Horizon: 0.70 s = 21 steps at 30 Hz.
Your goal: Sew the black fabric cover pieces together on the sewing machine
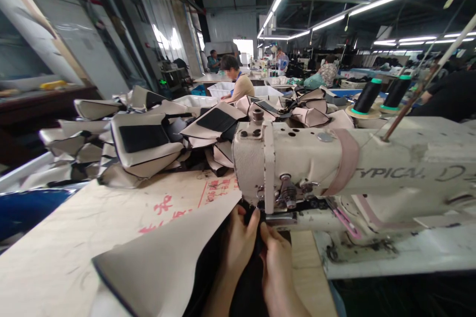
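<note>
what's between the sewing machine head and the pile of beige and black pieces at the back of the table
In the head view, a strip of bare table with red printed characters separates the sewing machine from the pile.

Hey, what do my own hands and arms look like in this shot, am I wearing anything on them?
Both hands are bare: no gloves, rings or watch show on the left hand or the right hand. The forearms are uncovered as far as the bottom edge of the picture, so no sleeve shows. The fingers are slim, with short, plain nails where they can be seen. No markings or bandages show.
</note>
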### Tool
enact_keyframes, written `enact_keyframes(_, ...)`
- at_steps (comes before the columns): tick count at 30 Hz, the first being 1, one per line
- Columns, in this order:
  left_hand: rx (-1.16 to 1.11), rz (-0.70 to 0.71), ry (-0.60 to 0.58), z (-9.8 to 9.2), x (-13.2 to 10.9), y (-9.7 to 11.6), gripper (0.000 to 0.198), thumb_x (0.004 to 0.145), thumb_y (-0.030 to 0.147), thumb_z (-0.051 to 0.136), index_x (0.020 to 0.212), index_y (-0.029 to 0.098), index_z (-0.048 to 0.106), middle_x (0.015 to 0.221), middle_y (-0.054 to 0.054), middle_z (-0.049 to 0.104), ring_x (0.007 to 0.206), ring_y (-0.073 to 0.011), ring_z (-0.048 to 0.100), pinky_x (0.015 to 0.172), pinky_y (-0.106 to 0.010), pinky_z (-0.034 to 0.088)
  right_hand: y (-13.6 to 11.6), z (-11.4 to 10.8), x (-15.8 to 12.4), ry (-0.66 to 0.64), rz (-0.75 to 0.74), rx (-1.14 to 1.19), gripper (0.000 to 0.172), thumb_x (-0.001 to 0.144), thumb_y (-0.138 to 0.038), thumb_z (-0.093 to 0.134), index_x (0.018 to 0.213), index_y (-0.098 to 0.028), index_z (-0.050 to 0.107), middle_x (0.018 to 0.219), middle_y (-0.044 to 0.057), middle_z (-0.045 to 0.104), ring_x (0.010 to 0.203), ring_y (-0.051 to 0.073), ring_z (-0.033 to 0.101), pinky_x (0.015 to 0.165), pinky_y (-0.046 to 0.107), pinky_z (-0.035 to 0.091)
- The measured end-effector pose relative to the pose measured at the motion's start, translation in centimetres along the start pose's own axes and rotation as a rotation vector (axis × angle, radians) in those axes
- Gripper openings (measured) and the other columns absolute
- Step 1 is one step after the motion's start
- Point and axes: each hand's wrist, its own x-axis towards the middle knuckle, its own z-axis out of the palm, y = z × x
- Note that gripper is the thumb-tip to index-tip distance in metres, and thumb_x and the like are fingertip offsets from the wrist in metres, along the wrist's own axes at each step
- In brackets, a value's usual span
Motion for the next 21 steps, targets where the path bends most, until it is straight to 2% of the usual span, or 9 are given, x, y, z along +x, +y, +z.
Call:
enact_keyframes(3, -0.039, 0.001, -0.007, 0.1, 0.1, -0.3, 0.04, 0.074, 0.047, 0.054, 0.102, 0.019, 0.05, 0.057, 0.005, 0.054, 0.047, -0.0148, 0.052, 0.049, -0.025, 0.038, 0.2, 0.0, 0.2, 0.031, -0.004, -0.011, 0.043, 0.055, -0.045, 0.075, 0.083, -0.011, 0.069, 0.073, 0.005, 0.067, 0.064, 0.016, 0.057, 0.049, 0.022, 0.036)
enact_keyframes(6, -0.063, 0.003, -0.025, 0.2, 0.2, -0.4, 0.04, 0.075, 0.046, 0.054, 0.105, 0.02, 0.048, 0.061, 0.004, 0.057, 0.051, -0.0147, 0.053, 0.051, -0.024, 0.038, 0.2, 0.0, 0.3, 0.066, -0.017, -0.029, 0.043, 0.057, -0.044, 0.075, 0.084, -0.012, 0.069, 0.08, 0.005, 0.068, 0.071, 0.017, 0.059, 0.052, 0.022, 0.038)
enact_keyframes(11, 0.004, -0.001, -0.061, 0.1, 0.4, -0.2, 0.03, 0.076, 0.042, 0.054, 0.098, 0.022, 0.05, 0.056, 0.007, 0.052, 0.05, -0.0134, 0.049, 0.05, -0.022, 0.034, 0.2, -0.2, 0.4, 0.053, -0.022, -0.03, 0.041, 0.06, -0.044, 0.073, 0.086, -0.013, 0.068, 0.086, 0.005, 0.068, 0.078, 0.018, 0.06, 0.058, 0.023, 0.043)
enact_keyframes(16, 0.016, 0.015, -0.055, 0.0, 0.7, 0.2, 0.024, 0.075, 0.04, 0.052, 0.091, 0.022, 0.05, 0.057, 0.006, 0.051, 0.053, -0.0137, 0.05, 0.052, -0.022, 0.033, 0.6, -0.1, 0.7, 0.035, -0.09, -0.159, 0.043, 0.068, -0.051, 0.067, 0.088, -0.014, 0.068, 0.078, 0.004, 0.067, 0.064, 0.015, 0.058, 0.052, 0.022, 0.041)
enact_keyframes(19, 0.053, 0.002, -0.065, 0.1, 0.9, 0.1, 0.023, 0.074, 0.04, 0.053, 0.089, 0.022, 0.05, 0.054, 0.007, 0.049, 0.05, -0.0128, 0.047, 0.05, -0.022, 0.029, -0.9, -1.3, 0.2, -0.051, -0.118, -0.282, 0.045, 0.066, -0.054, 0.068, 0.08, -0.012, 0.069, 0.064, 0.004, 0.064, 0.054, 0.014, 0.054, 0.047, 0.023, 0.04)
enact_keyframes(21, 0.04, -0.005, -0.065, 0.1, 0.9, 0.0, 0.023, 0.075, 0.04, 0.052, 0.09, 0.022, 0.05, 0.054, 0.008, 0.049, 0.049, -0.0121, 0.045, 0.049, -0.021, 0.028, -3.5, -3.7, -0.7, -0.106, -0.242, -0.49, 0.043, 0.07, -0.054, 0.065, 0.081, -0.013, 0.069, 0.068, 0.005, 0.065, 0.059, 0.017, 0.058, 0.051, 0.025, 0.044)
